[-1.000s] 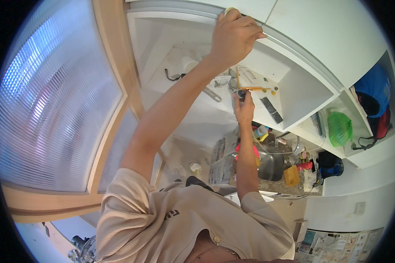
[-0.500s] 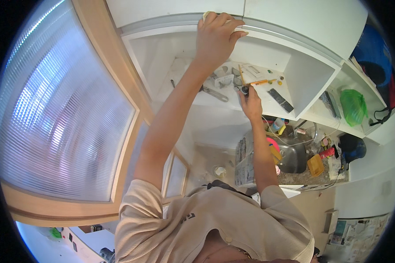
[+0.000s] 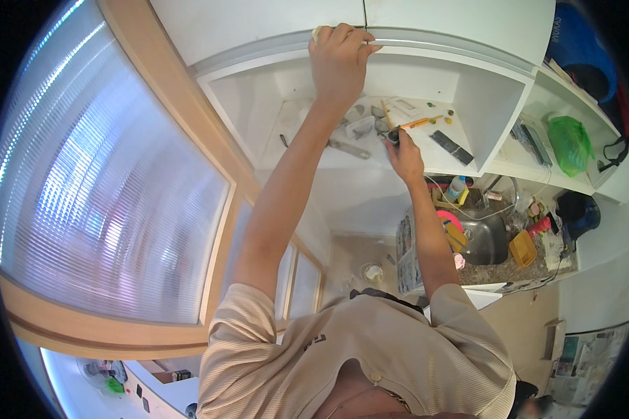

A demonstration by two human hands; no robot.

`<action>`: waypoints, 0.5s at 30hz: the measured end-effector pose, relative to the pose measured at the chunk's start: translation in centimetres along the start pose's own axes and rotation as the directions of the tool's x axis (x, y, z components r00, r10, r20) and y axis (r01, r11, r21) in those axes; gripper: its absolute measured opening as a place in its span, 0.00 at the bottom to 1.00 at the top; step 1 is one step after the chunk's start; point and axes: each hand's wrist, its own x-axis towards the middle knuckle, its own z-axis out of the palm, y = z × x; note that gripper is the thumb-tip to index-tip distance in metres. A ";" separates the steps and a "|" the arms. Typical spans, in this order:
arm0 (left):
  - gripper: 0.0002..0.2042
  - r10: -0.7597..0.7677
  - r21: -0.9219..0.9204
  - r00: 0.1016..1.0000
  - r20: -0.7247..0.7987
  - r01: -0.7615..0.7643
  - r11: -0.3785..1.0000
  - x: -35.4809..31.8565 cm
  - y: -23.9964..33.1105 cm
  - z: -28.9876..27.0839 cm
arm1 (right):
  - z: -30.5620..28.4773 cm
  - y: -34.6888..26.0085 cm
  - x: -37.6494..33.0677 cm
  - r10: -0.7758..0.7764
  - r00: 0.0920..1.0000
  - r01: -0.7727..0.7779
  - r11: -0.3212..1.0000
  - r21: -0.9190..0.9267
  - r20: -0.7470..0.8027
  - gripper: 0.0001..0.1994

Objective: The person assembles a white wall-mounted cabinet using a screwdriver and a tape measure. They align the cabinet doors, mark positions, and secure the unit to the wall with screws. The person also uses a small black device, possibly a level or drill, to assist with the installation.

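Note:
My left hand (image 3: 337, 68) is raised to the grey metal strip (image 3: 258, 54) below the white cabinet doors (image 3: 440, 19). Its fingers press over a pale yellow piece of cloth or sponge (image 3: 317, 33), mostly hidden under them. Lower down, my right hand (image 3: 407, 159) is closed around a small dark cylinder (image 3: 394, 135) at the front of the open white shelf (image 3: 286, 150). Close to it on the shelf lie an orange pencil (image 3: 418, 122), a flat black bar (image 3: 451, 147), a grey flat tool (image 3: 349, 149) and a clear plastic piece (image 3: 360, 127).
At left stands a wood-framed ribbed glass door (image 3: 112, 188). A green plastic bag (image 3: 569, 146) sits on the right shelf. Below are a metal sink (image 3: 488, 241), a yellow tray (image 3: 522, 249) and a hanging white cable (image 3: 468, 214). A round container (image 3: 374, 271) is on the floor.
The whole view has shifted a little. My left hand has slid slightly right along the strip, relative to the door seam. My right hand still holds the dark cylinder at the shelf front.

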 end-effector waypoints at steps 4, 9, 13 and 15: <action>0.04 0.015 0.004 1.000 -0.018 -0.015 1.000 0.0 0.1 -0.1 | -0.1 -0.2 0.0 0.051 0.998 -0.051 0.999 0.018 0.038 0.23; 0.03 0.053 0.032 0.997 -0.055 -0.051 0.998 -0.1 0.0 0.1 | -0.1 -0.2 0.0 0.044 0.998 -0.045 0.999 0.030 0.037 0.22; 0.04 0.068 0.049 0.995 -0.070 -0.065 0.997 -0.2 -0.2 0.1 | 0.1 0.3 0.0 0.032 0.999 -0.032 0.999 0.014 0.040 0.23; 0.05 0.062 0.053 0.996 -0.064 -0.059 0.997 -0.2 -0.3 -0.1 | 0.3 0.2 0.0 0.040 0.998 -0.041 0.999 0.029 0.046 0.23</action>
